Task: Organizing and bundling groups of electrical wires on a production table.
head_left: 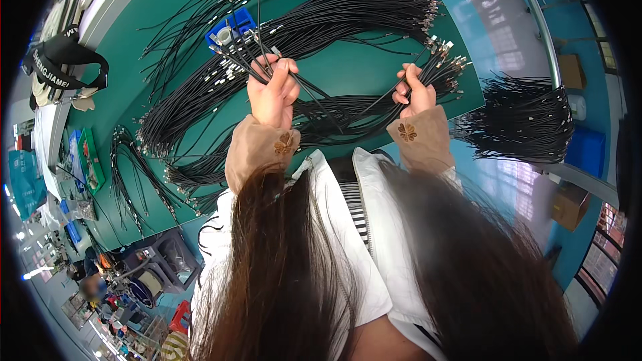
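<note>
Near the middle, my left hand point(273, 97) is closed around several thin black cables point(259, 10), whose ends with small connectors stick up past the fingers. My right hand point(418, 93), to the right, has its thumb and fingers pinched together; a black cable point(378, 108) seems to run into them, partly hidden. Just beyond the right hand, connector ends point(441, 60) of a cable bundle fan out. A long curved bundle of black cables point(321, 17) lies farther back, and another bundle point(321, 112) lies below and between my hands.
The cables rest on a green table point(348, 67). A blue box point(242, 20) holding a white ring-shaped roll stands behind my left hand. More cables point(518, 117) hang over a metal rail at right. A smaller bunch point(127, 174) and a green tray point(90, 160) are at left.
</note>
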Demonstrator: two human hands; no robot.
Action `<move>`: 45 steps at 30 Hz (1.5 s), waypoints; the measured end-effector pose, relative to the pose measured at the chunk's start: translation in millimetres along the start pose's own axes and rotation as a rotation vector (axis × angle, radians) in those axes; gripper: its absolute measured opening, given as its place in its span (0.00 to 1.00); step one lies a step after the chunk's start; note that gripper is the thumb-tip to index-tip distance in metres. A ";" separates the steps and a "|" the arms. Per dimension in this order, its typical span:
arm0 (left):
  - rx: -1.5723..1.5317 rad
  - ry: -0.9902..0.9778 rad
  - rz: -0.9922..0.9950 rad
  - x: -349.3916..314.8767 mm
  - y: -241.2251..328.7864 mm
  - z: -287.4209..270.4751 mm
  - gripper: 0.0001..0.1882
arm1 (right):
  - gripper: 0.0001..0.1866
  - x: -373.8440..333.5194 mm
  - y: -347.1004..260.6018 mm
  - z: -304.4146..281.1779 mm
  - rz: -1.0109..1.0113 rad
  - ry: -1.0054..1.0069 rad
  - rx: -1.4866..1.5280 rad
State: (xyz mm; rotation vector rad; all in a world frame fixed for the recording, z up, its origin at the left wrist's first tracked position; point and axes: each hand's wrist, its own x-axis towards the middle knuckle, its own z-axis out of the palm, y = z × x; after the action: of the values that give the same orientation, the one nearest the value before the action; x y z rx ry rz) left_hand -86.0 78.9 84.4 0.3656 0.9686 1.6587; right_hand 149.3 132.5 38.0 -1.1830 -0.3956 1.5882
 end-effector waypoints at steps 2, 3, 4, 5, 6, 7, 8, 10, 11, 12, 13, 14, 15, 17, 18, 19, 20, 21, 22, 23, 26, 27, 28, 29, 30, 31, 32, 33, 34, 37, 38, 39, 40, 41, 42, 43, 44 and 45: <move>0.006 -0.027 -0.018 -2.0 -1.0 0.9 0.07 | 0.09 -1.2 -1.1 3.5 0.014 -0.011 -0.051; 0.009 -0.041 -0.028 -3.0 -2.8 2.6 0.07 | 0.08 -2.1 -1.7 6.5 0.008 -0.057 -0.079; 0.013 -0.047 -0.046 -3.6 -5.0 4.7 0.08 | 0.08 -3.7 -2.7 9.6 0.004 -0.095 -0.111; 0.024 -0.068 -0.050 -4.9 -6.8 6.6 0.08 | 0.08 -5.7 -2.6 13.9 -0.011 -0.124 -0.139; 0.031 -0.071 -0.059 -5.4 -8.6 8.6 0.08 | 0.08 -8.5 -3.2 17.7 -0.025 -0.171 -0.157; 0.038 -0.075 -0.068 -5.7 -10.2 10.4 0.08 | 0.08 -12.0 -3.4 21.5 -0.050 -0.210 -0.173; 0.036 -0.088 -0.071 -5.6 -11.3 11.8 0.08 | 0.08 -15.8 -3.7 25.0 -0.077 -0.249 -0.188; 0.045 -0.081 -0.074 -4.1 -12.2 13.1 0.08 | 0.08 -24.4 -5.9 28.9 -0.102 -0.361 -0.212; 0.040 -0.081 -0.071 -3.2 -12.3 13.4 0.08 | 0.07 -29.3 -6.4 30.2 -0.112 -0.385 -0.241; 0.036 -0.070 -0.074 -2.4 -12.4 13.4 0.08 | 0.07 -33.8 -6.8 31.2 -0.135 -0.437 -0.263; 0.040 -0.080 -0.070 -1.8 -13.0 13.7 0.08 | 0.07 -37.4 -6.9 32.5 -0.084 -0.406 -0.255; 0.045 -0.078 -0.073 -1.6 -13.9 14.0 0.08 | 0.07 -40.1 -7.0 33.4 -0.173 -0.465 -0.327; 0.049 -0.072 -0.082 -1.6 -15.3 14.7 0.09 | 0.07 -42.5 -5.9 34.8 -0.250 -0.502 -0.410; 0.066 -0.094 -0.085 -2.3 -19.2 16.9 0.09 | 0.08 -45.2 -2.7 37.4 -0.374 -0.499 -0.505; 0.073 -0.106 -0.088 -2.9 -21.4 18.3 0.09 | 0.08 -45.7 -1.4 38.2 -0.352 -0.477 -0.547; 0.080 -0.128 -0.089 -3.6 -23.3 19.4 0.09 | 0.09 -45.8 0.3 38.8 -0.322 -0.464 -0.596; 0.101 -0.132 -0.091 -4.4 -25.4 20.9 0.09 | 0.09 -45.5 1.5 39.0 -0.317 -0.471 -0.631; 0.121 -0.133 -0.089 -5.3 -27.7 22.4 0.09 | 0.11 -44.8 3.7 39.8 -0.298 -0.453 -0.632; 0.136 -0.140 -0.082 -5.8 -29.6 23.7 0.09 | 0.11 -43.9 5.1 39.9 -0.285 -0.460 -0.632; 0.158 -0.143 -0.077 -6.1 -31.3 25.0 0.09 | 0.11 -42.7 6.7 40.3 -0.286 -0.478 -0.624; 0.161 -0.157 -0.093 -5.8 -33.0 26.4 0.08 | 0.11 -38.4 9.2 40.9 -0.282 -0.524 -0.573; 0.159 -0.160 -0.096 -5.6 -33.3 26.8 0.08 | 0.11 -37.1 9.0 41.1 -0.255 -0.525 -0.541; 0.157 -0.162 -0.098 -5.7 -33.4 27.2 0.08 | 0.12 -36.1 8.6 41.4 -0.232 -0.543 -0.507; 0.156 -0.158 -0.104 -5.8 -33.4 27.7 0.08 | 0.13 -35.1 7.1 41.4 -0.204 -0.565 -0.552; 0.161 -0.162 -0.106 -5.9 -33.7 28.3 0.08 | 0.13 -34.7 5.5 41.2 -0.130 -0.565 -0.582; 0.166 -0.161 -0.113 -6.2 -34.0 29.0 0.08 | 0.12 -34.4 3.5 41.2 -0.051 -0.561 -0.617; 0.169 -0.161 -0.118 -6.4 -34.1 29.5 0.08 | 0.12 -34.5 1.9 41.5 0.030 -0.556 -0.652; 0.197 -0.144 -0.124 -6.5 -33.9 29.9 0.08 | 0.11 -34.9 0.5 42.2 0.038 -0.573 -0.620; 0.221 -0.128 -0.129 -6.8 -33.6 30.1 0.09 | 0.10 -35.4 -0.4 43.1 0.048 -0.590 -0.589; 0.323 -0.104 -0.132 -5.0 -31.5 30.4 0.09 | 0.08 -36.9 -2.4 45.6 0.086 -0.604 -0.511; 0.366 -0.097 -0.140 -3.9 -30.7 30.6 0.10 | 0.07 -37.1 -2.9 46.2 0.100 -0.603 -0.488; 0.385 -0.118 -0.131 -2.6 -30.3 31.0 0.10 | 0.07 -36.9 -3.1 46.7 0.085 -0.600 -0.507; 0.408 -0.138 -0.132 -1.4 -30.4 31.6 0.10 | 0.07 -36.5 -3.5 46.7 0.069 -0.596 -0.525; 0.436 -0.146 -0.136 -0.7 -30.8 32.1 0.11 | 0.07 -35.8 -3.9 46.6 0.054 -0.589 -0.547; 0.445 -0.167 -0.124 -0.8 -32.2 33.1 0.11 | 0.07 -34.8 -4.2 46.2 0.030 -0.584 -0.551; 0.460 -0.175 -0.113 -1.4 -34.1 33.9 0.11 | 0.07 -33.6 -4.4 45.8 0.008 -0.578 -0.558; 0.469 -0.197 -0.099 -2.1 -35.5 34.0 0.11 | 0.07 -32.6 -4.4 45.2 -0.011 -0.553 -0.578; 0.451 -0.172 -0.178 -3.6 -36.2 32.9 0.13 | 0.07 -31.6 -4.4 44.5 -0.021 -0.541 -0.554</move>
State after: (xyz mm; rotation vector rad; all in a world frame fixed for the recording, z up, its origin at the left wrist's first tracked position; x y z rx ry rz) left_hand -38.6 90.3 78.3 0.6905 1.2047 1.2193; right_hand 112.6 120.2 76.8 -1.1175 -1.2574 1.8308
